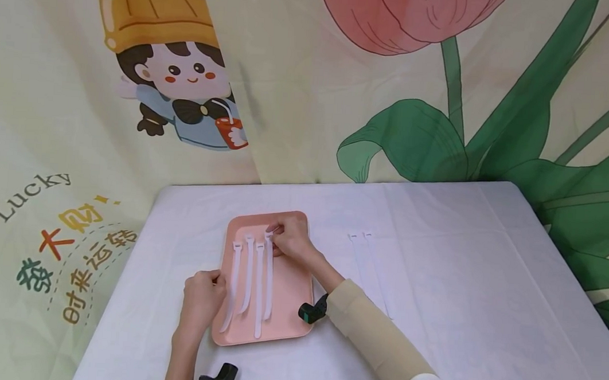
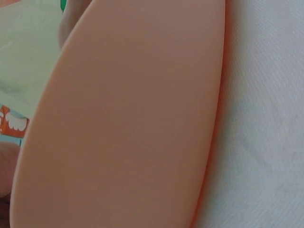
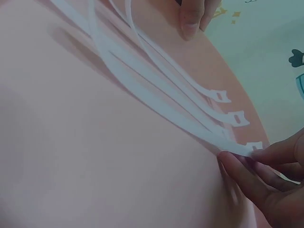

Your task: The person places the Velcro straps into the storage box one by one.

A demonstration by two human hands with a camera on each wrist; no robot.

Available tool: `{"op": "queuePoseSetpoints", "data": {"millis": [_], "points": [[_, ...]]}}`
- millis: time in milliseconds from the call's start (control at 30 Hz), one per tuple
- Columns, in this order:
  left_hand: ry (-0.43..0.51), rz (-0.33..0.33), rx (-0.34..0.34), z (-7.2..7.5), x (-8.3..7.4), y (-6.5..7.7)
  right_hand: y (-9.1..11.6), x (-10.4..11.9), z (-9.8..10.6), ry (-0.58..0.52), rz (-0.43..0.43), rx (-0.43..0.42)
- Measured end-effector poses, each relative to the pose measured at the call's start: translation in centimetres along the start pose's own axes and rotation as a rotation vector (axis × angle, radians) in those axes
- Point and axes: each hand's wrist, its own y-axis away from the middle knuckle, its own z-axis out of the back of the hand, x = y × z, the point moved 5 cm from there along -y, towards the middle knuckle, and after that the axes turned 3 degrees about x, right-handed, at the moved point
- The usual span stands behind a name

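Observation:
On a pink tray (image 1: 291,292) lie several white slotted cable ties (image 1: 258,291), side by side with their slotted heads toward the far end. My right hand (image 1: 292,240) pinches the rightmost cable tie (image 1: 269,280) near its head, between thumb and fingertips. In the right wrist view that cable tie (image 3: 166,114) bows, its tail running back over the tray. My left hand (image 1: 205,296) grips the tray's left rim. The tray's outer side wall (image 2: 123,118) fills much of the left wrist view, hiding most of that hand.
Two more thin, pale cable ties (image 1: 377,274) lie on the white-covered table (image 1: 460,267) right of the tray, partly behind my right forearm. A printed curtain (image 1: 299,98) hangs behind the table's far edge. Black wrist cameras (image 1: 312,310) sit on both forearms.

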Motion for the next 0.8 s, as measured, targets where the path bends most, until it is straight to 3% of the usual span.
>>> {"op": "queuePoseSetpoints", "data": {"millis": [467,733,800], "points": [[0.013,0.009,0.011,-0.3,-0.4,-0.1,-0.2,0.0,0.6,0.134,0.054,-0.03],[0.001,0.008,0.004,-0.2,-0.2,0.0,0.0,0.9,1.1,0.31,0.18,-0.04],[-0.003,0.005,0.003,-0.1,-0.1,0.1,0.2,1.2,1.4,0.312,0.208,-0.051]]}}
